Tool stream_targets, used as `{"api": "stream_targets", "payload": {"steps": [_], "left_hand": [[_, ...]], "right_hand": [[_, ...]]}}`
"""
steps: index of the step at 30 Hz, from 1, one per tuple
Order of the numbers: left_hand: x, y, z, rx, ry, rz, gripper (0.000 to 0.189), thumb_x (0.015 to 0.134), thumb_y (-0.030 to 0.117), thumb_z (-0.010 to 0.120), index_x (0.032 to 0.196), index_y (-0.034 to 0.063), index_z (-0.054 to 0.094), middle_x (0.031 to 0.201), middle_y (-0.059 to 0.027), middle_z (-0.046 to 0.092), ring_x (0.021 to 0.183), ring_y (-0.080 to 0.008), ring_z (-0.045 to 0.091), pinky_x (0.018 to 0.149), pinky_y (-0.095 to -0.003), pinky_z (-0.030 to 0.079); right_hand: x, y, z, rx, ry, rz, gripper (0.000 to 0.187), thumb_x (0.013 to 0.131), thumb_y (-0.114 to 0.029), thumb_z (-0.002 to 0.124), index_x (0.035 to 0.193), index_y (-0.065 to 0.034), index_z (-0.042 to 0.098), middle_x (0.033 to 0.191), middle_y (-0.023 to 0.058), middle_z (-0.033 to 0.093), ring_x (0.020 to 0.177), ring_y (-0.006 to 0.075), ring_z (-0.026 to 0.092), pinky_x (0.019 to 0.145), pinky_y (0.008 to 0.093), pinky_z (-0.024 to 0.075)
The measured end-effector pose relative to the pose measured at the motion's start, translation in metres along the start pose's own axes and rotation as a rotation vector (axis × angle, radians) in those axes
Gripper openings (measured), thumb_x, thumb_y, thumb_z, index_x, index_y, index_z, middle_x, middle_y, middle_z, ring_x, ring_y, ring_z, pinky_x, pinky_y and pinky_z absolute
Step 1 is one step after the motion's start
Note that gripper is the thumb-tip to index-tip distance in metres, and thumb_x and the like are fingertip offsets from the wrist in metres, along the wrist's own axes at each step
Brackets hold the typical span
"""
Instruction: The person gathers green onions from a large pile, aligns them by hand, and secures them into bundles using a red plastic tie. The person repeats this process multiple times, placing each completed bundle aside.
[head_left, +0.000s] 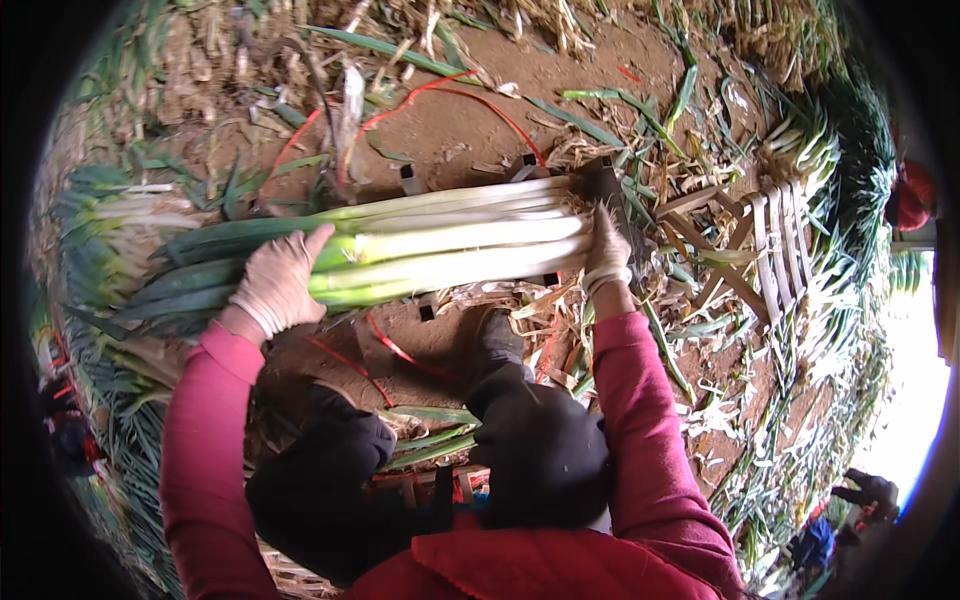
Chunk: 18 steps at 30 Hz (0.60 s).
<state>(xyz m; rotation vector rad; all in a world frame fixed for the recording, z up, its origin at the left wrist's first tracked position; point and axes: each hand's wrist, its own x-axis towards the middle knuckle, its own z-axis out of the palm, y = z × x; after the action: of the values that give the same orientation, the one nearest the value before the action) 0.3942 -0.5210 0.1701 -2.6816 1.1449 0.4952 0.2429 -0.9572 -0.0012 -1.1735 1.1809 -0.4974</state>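
Observation:
A bundle of long green onions (457, 240) lies crosswise before me, white stalks to the right and green leaves to the left. Gloved, my left hand (281, 277) grips it where the green meets the white. At the root end, my right hand (607, 251), also in a glove, is against the stalk ends with its fingers pointing away from me. Underneath is a metal frame with square-tube posts (427, 310) and a dark end plate (604, 187). Red twine (397, 345) runs along the ground by the frame.
A folding stool (769, 251) with a strap seat stands to the right. Piles of green onions (832, 322) line the right side, and more onions (127, 232) lie at left. Dry leaf scraps litter the dirt floor (465, 127). Other people are partly visible at the rims.

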Motion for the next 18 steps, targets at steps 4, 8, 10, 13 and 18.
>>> {"api": "stream_targets", "payload": {"steps": [4, 8, 10, 13, 18], "left_hand": [[0.037, 0.001, 0.052, 0.059, -0.103, 0.027, 0.114, 0.056, 0.046, 0.089, 0.154, 0.0123, 0.040, 0.117, -0.0126, 0.060, 0.104, -0.0309, 0.062, 0.096, -0.0415, 0.047], [0.049, -0.009, 0.074, -0.090, 0.010, 0.129, 0.119, 0.054, 0.059, 0.088, 0.152, 0.0102, 0.042, 0.150, -0.0129, 0.045, 0.144, -0.0316, 0.036, 0.120, -0.0497, 0.027], [0.055, -0.007, 0.090, -0.164, -0.049, 0.122, 0.123, 0.052, 0.063, 0.087, 0.151, 0.0048, 0.042, 0.158, -0.0164, 0.037, 0.150, -0.0358, 0.027, 0.126, -0.0532, 0.016], [0.066, -0.004, 0.112, -0.167, 0.058, 0.105, 0.121, 0.055, 0.066, 0.085, 0.150, 0.0038, 0.042, 0.158, -0.0172, 0.036, 0.152, -0.0372, 0.023, 0.126, -0.0542, 0.012], [0.070, -0.011, 0.118, -0.140, -0.015, 0.100, 0.124, 0.057, 0.075, 0.079, 0.153, 0.0052, 0.041, 0.160, -0.0157, 0.035, 0.154, -0.0359, 0.019, 0.126, -0.0535, 0.008]], "right_hand": [[0.044, 0.049, -0.003, -0.106, 0.030, 0.056, 0.055, 0.084, -0.049, 0.082, 0.104, 0.0022, 0.077, 0.086, 0.0043, 0.072, 0.072, 0.0134, 0.057, 0.069, 0.0315, 0.0506], [0.046, 0.054, 0.002, -0.419, 0.127, 0.025, 0.060, 0.085, -0.055, 0.078, 0.103, 0.0028, 0.076, 0.089, 0.0128, 0.076, 0.074, 0.0172, 0.063, 0.072, 0.0341, 0.0523], [0.040, 0.062, 0.000, -0.460, 0.151, -0.029, 0.066, 0.087, -0.059, 0.073, 0.111, 0.0035, 0.073, 0.097, 0.0162, 0.076, 0.080, 0.0225, 0.068, 0.077, 0.0362, 0.0528], [0.037, 0.075, -0.001, -0.691, 0.256, -0.168, 0.067, 0.098, -0.059, 0.056, 0.125, 0.0007, 0.067, 0.112, 0.0227, 0.073, 0.099, 0.0389, 0.069, 0.089, 0.0423, 0.0518], [0.021, 0.036, 0.018, -1.114, 0.144, -0.367, 0.056, 0.102, -0.049, 0.052, 0.132, -0.0023, 0.059, 0.126, 0.0252, 0.065, 0.115, 0.0444, 0.060, 0.097, 0.0464, 0.0495]]}}
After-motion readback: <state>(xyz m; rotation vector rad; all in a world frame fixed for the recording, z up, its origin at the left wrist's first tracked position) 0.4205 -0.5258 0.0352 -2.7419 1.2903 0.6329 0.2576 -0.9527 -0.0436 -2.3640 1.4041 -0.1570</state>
